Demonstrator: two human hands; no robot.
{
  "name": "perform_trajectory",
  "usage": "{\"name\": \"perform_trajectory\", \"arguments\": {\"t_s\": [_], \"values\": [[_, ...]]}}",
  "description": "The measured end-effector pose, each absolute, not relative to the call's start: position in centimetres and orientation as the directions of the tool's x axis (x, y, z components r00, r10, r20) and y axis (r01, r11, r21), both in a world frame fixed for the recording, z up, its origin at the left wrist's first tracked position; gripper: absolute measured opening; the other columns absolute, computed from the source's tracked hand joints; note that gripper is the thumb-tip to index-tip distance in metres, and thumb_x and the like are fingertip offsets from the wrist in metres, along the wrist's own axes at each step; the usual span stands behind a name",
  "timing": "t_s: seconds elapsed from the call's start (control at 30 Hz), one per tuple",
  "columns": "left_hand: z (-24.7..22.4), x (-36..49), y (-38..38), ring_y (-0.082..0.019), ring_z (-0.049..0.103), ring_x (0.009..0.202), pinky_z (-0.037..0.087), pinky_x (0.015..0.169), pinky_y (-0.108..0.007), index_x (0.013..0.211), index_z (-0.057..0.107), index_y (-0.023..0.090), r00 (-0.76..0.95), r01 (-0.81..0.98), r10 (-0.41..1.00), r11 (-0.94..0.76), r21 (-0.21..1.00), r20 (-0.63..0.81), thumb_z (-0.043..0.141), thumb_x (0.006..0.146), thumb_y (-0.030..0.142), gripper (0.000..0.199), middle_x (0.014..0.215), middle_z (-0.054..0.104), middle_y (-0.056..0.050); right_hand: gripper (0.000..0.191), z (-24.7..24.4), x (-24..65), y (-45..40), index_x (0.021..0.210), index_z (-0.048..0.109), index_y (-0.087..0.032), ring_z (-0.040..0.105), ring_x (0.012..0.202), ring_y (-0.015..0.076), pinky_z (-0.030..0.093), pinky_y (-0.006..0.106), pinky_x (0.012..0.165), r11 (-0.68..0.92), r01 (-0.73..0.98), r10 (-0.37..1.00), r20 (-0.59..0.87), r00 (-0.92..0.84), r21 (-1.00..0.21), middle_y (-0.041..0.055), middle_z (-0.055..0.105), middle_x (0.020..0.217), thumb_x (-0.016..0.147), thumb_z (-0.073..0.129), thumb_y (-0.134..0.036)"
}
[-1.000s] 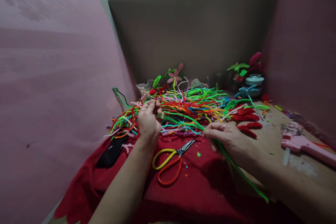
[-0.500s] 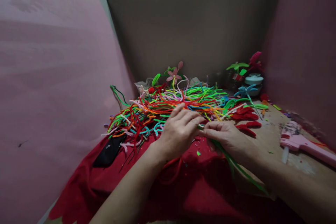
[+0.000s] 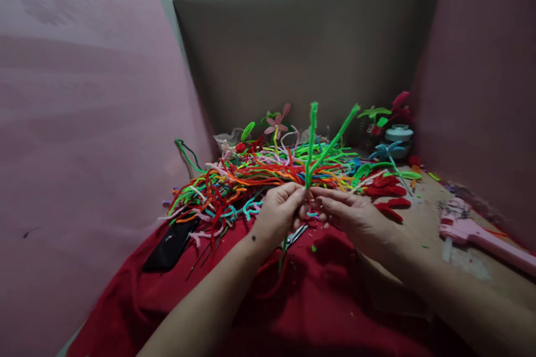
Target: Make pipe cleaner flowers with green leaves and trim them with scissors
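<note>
Two green pipe cleaners (image 3: 313, 145) stand upright and spread into a V above my hands. Closed round their lower part is my left hand (image 3: 285, 206), and a green tail hangs below it. My right hand (image 3: 347, 212) pinches at the same spot from the other side, its fingertips meeting the left ones; the exact grip point is partly hidden. Just under the hands lies a pair of scissors (image 3: 295, 236) on the red cloth (image 3: 326, 301). Behind them spreads a heap of many-coloured pipe cleaners (image 3: 251, 170).
A pink glue gun (image 3: 473, 231) rests on the board at right, near red pipe-cleaner petals (image 3: 383, 185). A black phone (image 3: 171, 245) lies at left. Behind stand a pink flower (image 3: 276, 124) and a pale blue jar (image 3: 399, 135). Pink walls flank both sides.
The green pipe cleaners have swung from hanging under my right forearm to pointing up. My left hand has turned and lowered slightly, uncovering the scissors.
</note>
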State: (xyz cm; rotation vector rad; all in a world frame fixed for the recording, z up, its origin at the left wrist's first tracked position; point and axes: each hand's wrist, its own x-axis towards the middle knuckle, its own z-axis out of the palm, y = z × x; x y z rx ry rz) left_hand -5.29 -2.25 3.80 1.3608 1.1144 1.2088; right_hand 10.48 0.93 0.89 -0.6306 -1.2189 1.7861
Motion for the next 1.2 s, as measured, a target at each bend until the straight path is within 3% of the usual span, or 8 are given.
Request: {"name": "perform_trajectory", "arguments": {"t_s": [0.13, 0.27, 0.4, 0.53, 0.77, 0.93, 1.1, 1.2], "values": [[2.2, -3.6, -2.5, -0.003, 0.037, 0.032, 0.026, 0.033, -0.014, 0.073, 0.053, 0.015, 0.245, -0.125, 0.969, 0.017, 0.992, 0.014, 0.052, 0.079, 0.041, 0.026, 0.048, 0.048, 0.006, 0.021, 0.5, 9.5, -0.2, 0.086, 0.065, -0.016, 0.056, 0.056, 0.0128, 0.044, 0.028, 0.061, -0.045, -0.398, 0.84, 0.181, -0.512, -0.916, 0.0, 0.061, 0.06, 0.078, 0.059, -0.035], [1.6, -3.2, -2.5, -0.003, 0.038, 0.035, 0.033, 0.036, -0.015, 0.082, 0.054, 0.016, 0.35, -0.234, 0.936, 0.115, 0.965, -0.027, 0.054, 0.077, 0.039, 0.023, 0.053, 0.049, 0.006, 0.019, 0.7, 9.8, 0.0, 0.072, 0.063, -0.016, 0.054, 0.049, 0.0127, 0.043, 0.027, 0.052, -0.077, -0.421, 0.88, 0.137, -0.455, -0.904, -0.0013, 0.056, 0.052, 0.075, 0.062, -0.035], [1.5, -3.1, -2.6, -0.002, 0.029, 0.033, 0.027, 0.032, -0.015, 0.081, 0.054, 0.016, 0.412, -0.178, 0.906, 0.185, 0.966, -0.098, 0.055, 0.076, 0.04, 0.024, 0.05, 0.043, 0.007, 0.019, 1.0, 10.3, 0.9, 0.071, 0.065, -0.014, 0.046, 0.045, 0.0066, 0.035, 0.02, 0.043, -0.122, -0.477, 0.939, 0.053, -0.338, -0.871, -0.0035, 0.053, 0.054, 0.064, 0.073, -0.029], [1.2, -2.7, -2.6, -0.001, 0.018, 0.031, 0.016, 0.031, -0.016, 0.079, 0.054, 0.016, 0.349, -0.162, 0.936, 0.1, 0.982, -0.038, 0.051, 0.079, 0.042, 0.026, 0.045, 0.037, 0.01, 0.019, 0.9, 10.4, 1.1, 0.074, 0.067, -0.013, 0.039, 0.041, 0.005, 0.028, 0.018, 0.038, -0.165, -0.497, 0.923, 0.045, -0.383, -0.852, -0.0046, 0.047, 0.048, 0.066, 0.071, -0.03], [1.0, -2.4, -2.7, -0.002, 0.023, 0.031, 0.019, 0.033, -0.016, 0.077, 0.049, 0.016, 0.286, -0.119, 0.957, 0.082, 0.989, -0.045, 0.052, 0.078, 0.044, 0.028, 0.044, 0.038, 0.009, 0.016, 0.8, 10.5, 1.0, 0.072, 0.066, -0.013, 0.039, 0.042, 0.0047, 0.028, 0.018, 0.04, -0.154, -0.53, 0.913, 0.085, -0.399, -0.834, -0.0054, 0.045, 0.044, 0.067, 0.07, -0.027], [1.2, -2.1, -3.6, -0.002, 0.018, 0.033, 0.016, 0.033, -0.015, 0.078, 0.048, 0.017, 0.469, -0.107, 0.872, 0.209, 0.972, -0.137, 0.051, 0.08, 0.043, 0.026, 0.045, 0.029, 0.011, 0.018, 2.2, 11.1, 1.2, 0.068, 0.066, -0.012, 0.038, 0.037, 0.0018, 0.026, 0.016, 0.034, -0.22, -0.547, 0.928, -0.001, -0.371, -0.808, 0.0002, 0.06, 0.057, 0.061, 0.074, -0.026], [2.4, -3.6, -3.8, -0.003, 0.033, 0.035, 0.026, 0.035, -0.015, 0.076, 0.053, 0.016, 0.679, 0.225, 0.692, 0.121, 0.967, -0.245, 0.049, 0.08, 0.047, 0.031, 0.05, 0.044, 0.006, 0.013, 3.3, 12.5, 1.8, 0.068, 0.065, -0.011, 0.039, 0.038, -0.0008, 0.029, 0.01, 0.036, -0.279, -0.633, 0.934, -0.05, -0.355, -0.722, -0.0009, 0.061, 0.057, 0.059, 0.073, -0.015], [3.7, -5.9, -3.1, -0.005, 0.043, 0.04, 0.036, 0.041, -0.017, 0.079, 0.058, 0.015, 0.774, 0.437, 0.505, 0.011, 0.899, -0.382, 0.058, 0.075, 0.044, 0.03, 0.057, 0.054, 0.002, 0.016, 3.5, 13.1, 1.9, 0.073, 0.067, -0.011, 0.041, 0.037, 0.0005, 0.026, 0.012, 0.034, -0.242, -0.57, 0.926, -0.01, -0.378, -0.785, -0.0004, 0.061, 0.057, 0.06, 0.073, -0.018]]}}
